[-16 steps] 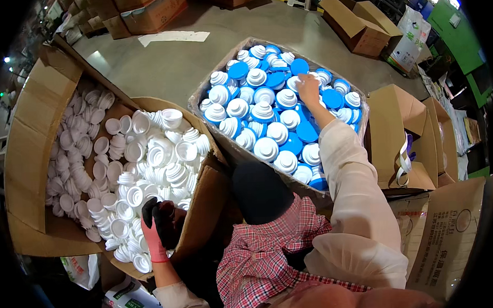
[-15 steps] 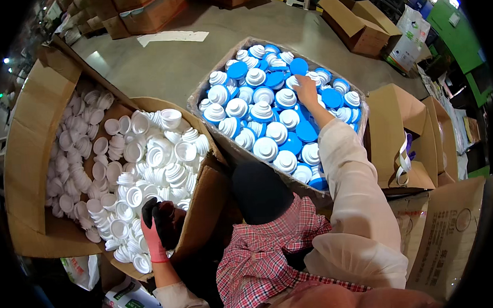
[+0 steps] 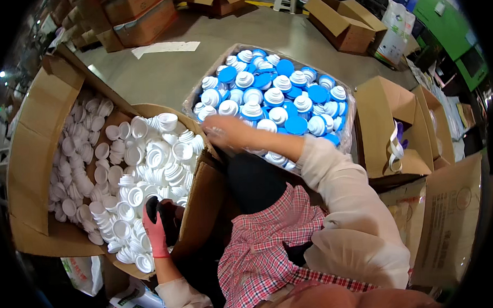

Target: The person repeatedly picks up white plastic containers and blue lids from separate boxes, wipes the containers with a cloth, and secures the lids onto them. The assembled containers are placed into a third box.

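Note:
My left hand [image 3: 158,229] wears a pink and black glove and rests at the near right side of a cardboard box [image 3: 27,178] heaped with white plastic cup-like caps [image 3: 135,196]. Its fingers are curled together; whatever they may hold is hidden. My bare right hand [image 3: 224,132] is smeared by motion, and its fingers cannot be made out. It passes over the near left rim of a plastic-lined carton [image 3: 349,120] full of stepped white pieces with blue discs [image 3: 296,125]. Nothing can be made out in that hand.
To the right stand open cardboard boxes [image 3: 376,128], one with a white strap [image 3: 395,151] over its edge. Farther off are another open box [image 3: 342,28], a white sack [image 3: 395,35], stacked cartons [image 3: 144,24] and a white stool [image 3: 285,0]. Printed bags [image 3: 136,304] lie at lower left.
My right hand has left the right part of the blue-and-white pile and swept left and nearer, toward the box of white caps. My left hand has hardly moved.

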Demonstrator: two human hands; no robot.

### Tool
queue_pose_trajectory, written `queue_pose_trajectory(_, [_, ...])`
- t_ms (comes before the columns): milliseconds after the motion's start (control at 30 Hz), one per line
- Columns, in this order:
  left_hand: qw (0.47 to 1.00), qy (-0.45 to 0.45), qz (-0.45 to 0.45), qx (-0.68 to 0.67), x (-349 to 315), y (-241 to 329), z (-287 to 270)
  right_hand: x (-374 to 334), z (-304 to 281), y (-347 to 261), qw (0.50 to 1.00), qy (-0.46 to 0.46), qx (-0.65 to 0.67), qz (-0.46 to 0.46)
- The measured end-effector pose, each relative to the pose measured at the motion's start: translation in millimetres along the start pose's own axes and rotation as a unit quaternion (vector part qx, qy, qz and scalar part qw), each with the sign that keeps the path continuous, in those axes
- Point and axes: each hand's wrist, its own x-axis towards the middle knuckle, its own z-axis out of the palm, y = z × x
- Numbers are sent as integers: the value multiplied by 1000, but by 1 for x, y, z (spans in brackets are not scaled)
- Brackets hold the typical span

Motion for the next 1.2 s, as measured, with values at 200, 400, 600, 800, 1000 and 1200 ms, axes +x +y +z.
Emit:
queue_pose_trajectory(200, [994,36,-2,102,-5,5,-8,0,122,-106,897,-227,80,-372])
queue_pose_trajectory(400, [993,41,6,109,-11,-9,-17,12,164,-76,919,-237,15,-315])
queue_pose_trajectory(600, [992,-1,9,126,-17,-22,-6,38,69,9,978,108,59,-170])
queue_pose_trajectory(800, [973,-84,84,198,-16,19,26,79,-59,239,936,284,-202,47])
queue_pose_trajectory(1000, [968,-132,37,208,-7,20,31,120,-109,357,902,200,-343,167])
queue_pose_trajectory(1200, [968,-164,2,190,5,23,32,162,-125,404,890,32,-376,257])
